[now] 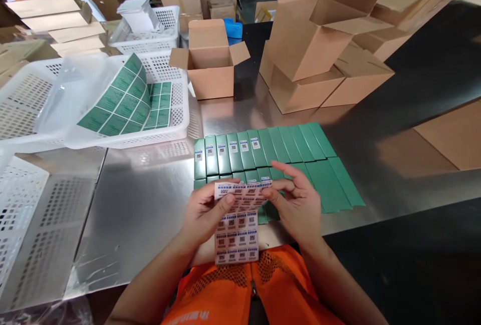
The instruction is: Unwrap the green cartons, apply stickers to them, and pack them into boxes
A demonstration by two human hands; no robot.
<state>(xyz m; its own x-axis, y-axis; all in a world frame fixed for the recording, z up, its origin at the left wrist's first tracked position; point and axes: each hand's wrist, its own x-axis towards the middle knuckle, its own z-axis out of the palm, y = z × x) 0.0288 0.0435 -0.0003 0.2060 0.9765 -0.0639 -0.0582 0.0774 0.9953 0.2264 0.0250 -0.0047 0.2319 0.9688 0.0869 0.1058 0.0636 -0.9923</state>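
A sheet of small white QR-code stickers (236,237) hangs in front of me, its top part bent. My left hand (205,212) pinches its upper left edge between thumb and fingers. At the upper right corner, the thumb and index-side fingers of my right hand (300,205) close on a sticker; whether it is free of the sheet I cannot tell. Slim green boxes (285,144) lie side by side in two rows just beyond my hands. Several boxes at the left of the back row carry a QR sticker. My hands and the sheet partly hide the front row.
White plastic baskets (184,109) stand at the left, one with sheets of green labels (124,97). An open carton (214,82) sits at the back of the metal table (128,205). More cartons (300,44) are piled at back right. A person in orange is at far left.
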